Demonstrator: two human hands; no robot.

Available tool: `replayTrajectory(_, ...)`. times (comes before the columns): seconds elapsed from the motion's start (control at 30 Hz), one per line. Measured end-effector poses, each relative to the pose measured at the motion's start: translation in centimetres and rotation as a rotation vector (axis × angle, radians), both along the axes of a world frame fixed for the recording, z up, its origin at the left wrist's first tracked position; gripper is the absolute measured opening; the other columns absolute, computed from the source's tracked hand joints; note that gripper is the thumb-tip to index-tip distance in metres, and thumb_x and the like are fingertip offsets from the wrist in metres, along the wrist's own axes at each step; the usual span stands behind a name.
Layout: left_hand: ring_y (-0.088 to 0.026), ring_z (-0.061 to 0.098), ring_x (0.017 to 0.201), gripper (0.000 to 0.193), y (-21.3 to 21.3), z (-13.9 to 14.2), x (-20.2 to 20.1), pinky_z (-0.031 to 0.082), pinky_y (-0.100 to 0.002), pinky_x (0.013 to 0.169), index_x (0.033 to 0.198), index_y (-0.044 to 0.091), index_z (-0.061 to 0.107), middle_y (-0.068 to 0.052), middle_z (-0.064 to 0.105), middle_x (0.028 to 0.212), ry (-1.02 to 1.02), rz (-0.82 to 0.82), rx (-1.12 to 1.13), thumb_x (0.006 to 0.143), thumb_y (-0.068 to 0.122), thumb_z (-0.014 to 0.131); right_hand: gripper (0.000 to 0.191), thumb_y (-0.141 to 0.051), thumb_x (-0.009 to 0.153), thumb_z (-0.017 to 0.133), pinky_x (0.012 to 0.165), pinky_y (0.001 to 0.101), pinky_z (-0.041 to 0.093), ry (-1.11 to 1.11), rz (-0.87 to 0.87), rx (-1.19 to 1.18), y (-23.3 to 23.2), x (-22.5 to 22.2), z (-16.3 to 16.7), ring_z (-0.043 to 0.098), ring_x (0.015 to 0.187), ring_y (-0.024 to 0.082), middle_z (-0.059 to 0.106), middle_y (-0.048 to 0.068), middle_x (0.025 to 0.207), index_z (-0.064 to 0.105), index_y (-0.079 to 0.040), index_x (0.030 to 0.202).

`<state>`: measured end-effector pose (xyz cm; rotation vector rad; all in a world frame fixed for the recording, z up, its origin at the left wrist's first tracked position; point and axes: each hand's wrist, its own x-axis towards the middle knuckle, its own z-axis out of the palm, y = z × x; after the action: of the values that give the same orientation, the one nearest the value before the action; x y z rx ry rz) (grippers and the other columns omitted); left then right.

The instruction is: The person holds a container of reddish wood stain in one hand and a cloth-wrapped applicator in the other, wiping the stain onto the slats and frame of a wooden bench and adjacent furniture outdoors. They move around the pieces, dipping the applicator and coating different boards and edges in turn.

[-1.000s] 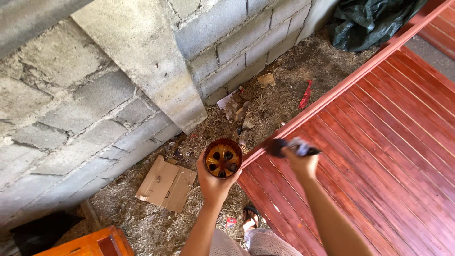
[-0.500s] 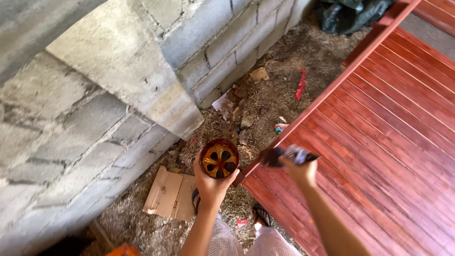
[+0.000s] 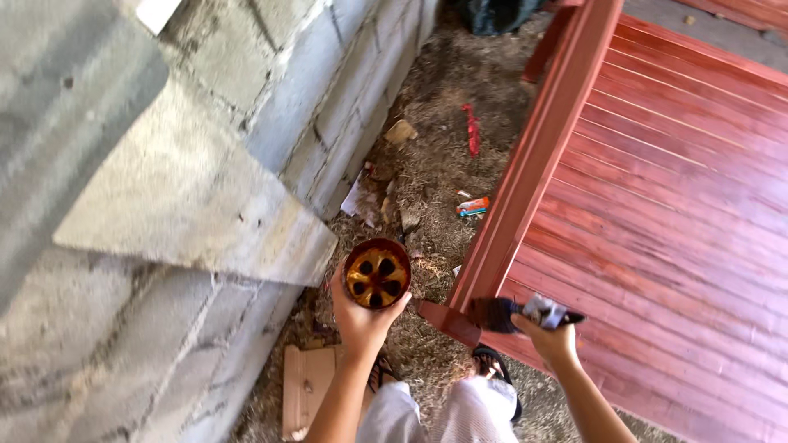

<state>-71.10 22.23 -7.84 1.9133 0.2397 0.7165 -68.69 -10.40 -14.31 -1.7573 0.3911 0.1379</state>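
Observation:
My left hand [image 3: 361, 316] grips a small round tin [image 3: 377, 273] held upright; inside is dark reddish-brown liquid with several dark blotches on an orange surface. My right hand [image 3: 548, 336] holds a paintbrush [image 3: 501, 314] with dark bristles pointing left, along with a bit of pale cloth. The bristles sit at the lower corner of a large reddish-brown slatted wooden panel [image 3: 657, 213], against its frame rail [image 3: 525, 189]. Below my arms I see my light trousers and sandalled feet.
A grey concrete block wall [image 3: 164, 205] with a jutting slab stands at the left. Dry grass and litter cover the ground: flattened cardboard [image 3: 305, 390], a red scrap [image 3: 471, 131], a small wrapper [image 3: 474, 207], a stone. A dark bag lies at the top.
The view has swung so the wall fills more of the left. The tin and brush keep their positions relative to each other, and the brush stays at the panel's corner.

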Motion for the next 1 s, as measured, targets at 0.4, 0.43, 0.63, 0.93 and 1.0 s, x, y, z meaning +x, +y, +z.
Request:
replayTrajectory(0.4,-0.028,0.066,0.120,0.097,2.1,0.9,4.8,0.057,-0.039,0.100,0.139,0.001,0.046,-0.016,0.062,0.130,0.172,-0.378,-0.060,0.063,0.030,0.097,0.025,0.001,0.081,0.083,0.074,0.0259,0.063,-0.244,-0.312,0.143,-0.9,8.0,4.1,0.068,0.083,0.011,0.068,0.001,0.095,0.066,-0.004,0.099)
replayTrajectory(0.43,-0.028,0.066,0.120,0.097,1.4,0.9,5.4,0.057,-0.039,0.101,0.140,0.000,0.045,-0.016,0.062,0.130,0.157,-0.430,-0.080,0.063,0.029,0.098,0.023,0.002,0.082,0.082,0.074,0.0269,0.063,-0.277,-0.342,0.178,-0.9,8.2,4.1,0.067,0.083,0.012,0.068,0.002,0.094,0.066,-0.003,0.098)
replayTrajectory(0.63,-0.026,0.066,0.121,0.097,-1.0,1.8,11.4,0.058,-0.038,0.101,0.140,0.001,0.044,-0.015,0.061,0.131,0.190,-0.616,-0.160,0.064,0.028,0.097,0.027,0.002,0.078,0.082,0.071,0.0296,0.060,-0.023,-0.409,0.098,-1.8,3.0,1.4,0.068,0.082,0.015,0.070,0.004,0.091,0.067,-0.006,0.099)
replayTrajectory(0.93,-0.025,0.067,0.120,0.097,-6.0,2.2,24.1,0.057,-0.037,0.101,0.139,0.003,0.044,-0.014,0.063,0.130,0.208,-0.942,-0.104,0.063,0.027,0.098,0.027,0.010,0.084,0.084,0.076,0.0308,0.058,-0.384,-0.474,0.280,-4.4,9.2,0.6,0.061,0.085,0.011,0.063,0.000,0.091,0.063,-0.004,0.093)
replayTrajectory(1.0,-0.024,0.067,0.119,0.095,-7.2,2.1,25.3,0.058,-0.036,0.100,0.138,0.004,0.044,-0.013,0.063,0.130,0.243,-0.976,-0.117,0.063,0.027,0.098,0.026,0.009,0.085,0.081,0.075,0.0318,0.060,-0.363,-0.598,0.329,-5.2,13.5,1.5,0.062,0.085,0.010,0.062,-0.003,0.092,0.062,-0.007,0.091)
